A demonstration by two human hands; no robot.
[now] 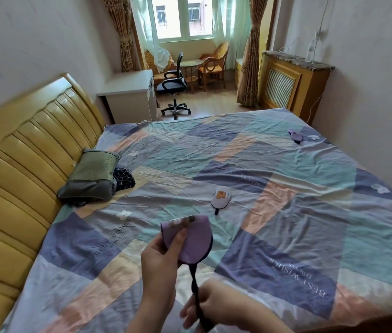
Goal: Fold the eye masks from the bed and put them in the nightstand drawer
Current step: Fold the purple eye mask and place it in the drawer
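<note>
three eye masks (191, 239), one pillow (89, 176), two hands (161, 258), one office chair (174, 85)

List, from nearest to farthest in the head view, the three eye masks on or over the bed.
Purple eye mask held by the left hand → white bear eye mask lying mid-bed → purple eye mask at the bed's far right corner.

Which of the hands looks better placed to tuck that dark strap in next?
Probably the right hand: it already pinches the strap, while the left hand holds the folded purple mask.
</note>
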